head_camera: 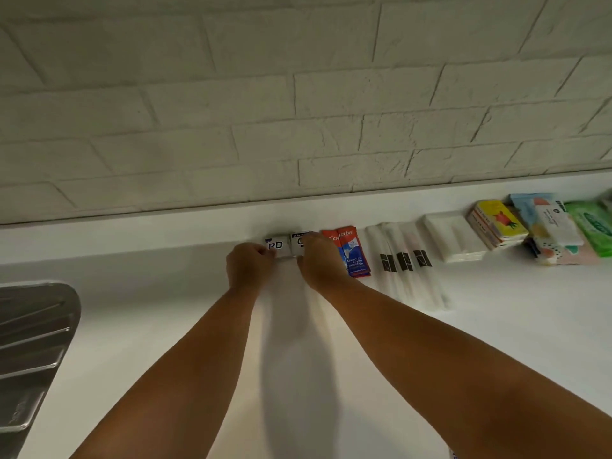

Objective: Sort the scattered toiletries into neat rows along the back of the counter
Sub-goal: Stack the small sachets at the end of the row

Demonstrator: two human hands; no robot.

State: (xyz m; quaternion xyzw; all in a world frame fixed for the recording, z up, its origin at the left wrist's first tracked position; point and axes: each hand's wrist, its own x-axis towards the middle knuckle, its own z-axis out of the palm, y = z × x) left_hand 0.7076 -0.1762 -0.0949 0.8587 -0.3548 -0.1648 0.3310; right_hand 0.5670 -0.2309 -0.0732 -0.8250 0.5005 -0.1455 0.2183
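Two small white sachets with black lettering lie side by side at the back of the white counter. My left hand pinches the left sachet's edge. My right hand rests its fingers on the right sachet and covers part of it. Right of them runs a row: red and blue Colgate sachets, long white wrapped sticks with black labels, a white tissue pack, a yellow pack, a pastel wipes pack and a green wipes pack.
A white brick wall rises behind the counter's raised back ledge. A steel sink drainer sits at the left edge. Bare counter lies between the sink and my arms.
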